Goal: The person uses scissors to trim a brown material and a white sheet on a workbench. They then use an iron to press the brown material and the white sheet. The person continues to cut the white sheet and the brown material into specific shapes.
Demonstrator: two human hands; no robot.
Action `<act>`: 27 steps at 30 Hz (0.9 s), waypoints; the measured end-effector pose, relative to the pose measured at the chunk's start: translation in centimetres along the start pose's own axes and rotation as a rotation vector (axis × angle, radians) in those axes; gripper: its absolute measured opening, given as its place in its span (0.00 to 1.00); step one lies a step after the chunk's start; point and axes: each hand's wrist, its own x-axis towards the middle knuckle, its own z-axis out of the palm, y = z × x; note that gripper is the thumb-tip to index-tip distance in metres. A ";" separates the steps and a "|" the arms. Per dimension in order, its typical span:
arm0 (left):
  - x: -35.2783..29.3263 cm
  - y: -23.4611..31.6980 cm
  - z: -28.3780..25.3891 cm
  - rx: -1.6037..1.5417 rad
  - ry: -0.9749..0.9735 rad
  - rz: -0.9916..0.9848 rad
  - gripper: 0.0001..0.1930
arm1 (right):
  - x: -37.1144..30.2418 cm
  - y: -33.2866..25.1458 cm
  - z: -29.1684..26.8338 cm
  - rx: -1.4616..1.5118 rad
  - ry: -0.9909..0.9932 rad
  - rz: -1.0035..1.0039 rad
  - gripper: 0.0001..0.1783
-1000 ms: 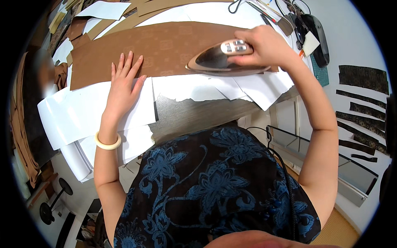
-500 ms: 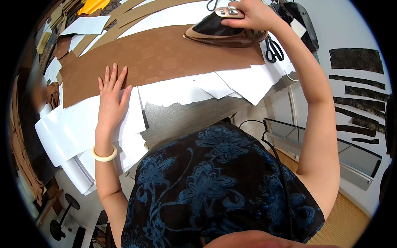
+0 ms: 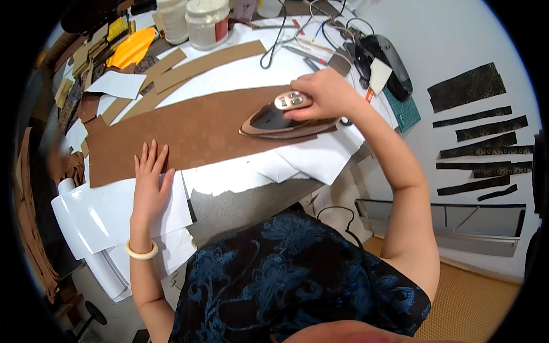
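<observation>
The person's right hand (image 3: 327, 98) is gripping the handle of a black and copper-coloured clothes iron (image 3: 267, 121), fingers wrapped around it, while the iron is sitting over the right part of a long brown patterned sheet (image 3: 200, 128), its tip pointing left. The left hand (image 3: 150, 186) is lying flat with its fingers extended, the fingertips resting on the sheet's lower left part and the palm over glossy white paper (image 3: 91, 217). A cream bangle (image 3: 142, 250) is circling the left wrist. Beyond the sheet, tan strips (image 3: 211, 66) are lying near a whitish jar (image 3: 207, 26), and a green cutting mat (image 3: 406, 111) is lying to the right.
</observation>
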 end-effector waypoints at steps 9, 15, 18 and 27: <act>0.0 1.4 -0.9 -0.074 0.117 0.001 0.26 | -1.0 4.8 -1.0 0.574 0.650 0.160 0.11; -1.2 2.5 -1.6 -0.127 0.222 0.000 0.23 | -9.1 20.7 2.2 -0.033 0.648 0.926 0.11; -1.0 3.2 -1.3 -0.170 0.218 -0.013 0.22 | -12.6 25.5 6.5 -0.106 0.281 1.096 0.18; -0.9 4.7 -2.1 -0.234 0.214 -0.028 0.21 | -10.1 29.9 5.4 -0.177 -0.205 1.320 0.32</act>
